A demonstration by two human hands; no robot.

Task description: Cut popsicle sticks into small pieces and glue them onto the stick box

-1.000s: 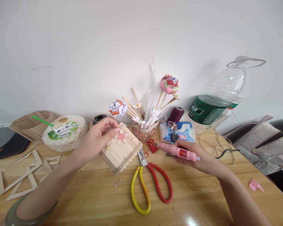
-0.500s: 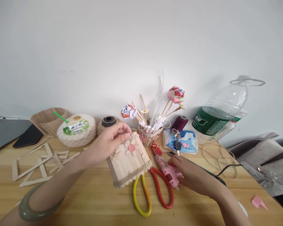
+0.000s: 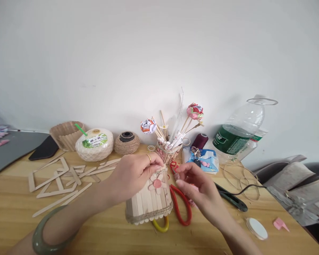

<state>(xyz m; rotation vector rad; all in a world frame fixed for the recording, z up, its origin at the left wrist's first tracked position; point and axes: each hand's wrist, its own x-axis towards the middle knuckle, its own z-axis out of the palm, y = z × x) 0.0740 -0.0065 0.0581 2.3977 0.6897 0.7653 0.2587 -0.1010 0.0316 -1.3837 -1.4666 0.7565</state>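
Since half a second ago, the right hand [image 3: 195,184] has let go of the pink glue gun and come up empty, fingers loosely open. Left hand [image 3: 134,173] grips the stick holder [image 3: 148,202], upright on the table [image 3: 101,226], flower facing the camera; decoration looks mostly finished.

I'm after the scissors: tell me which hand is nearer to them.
Right. The right hand hovers just above the scissors, over the red handle. The left hand is further left, gripping the stick box that covers the yellow handle.
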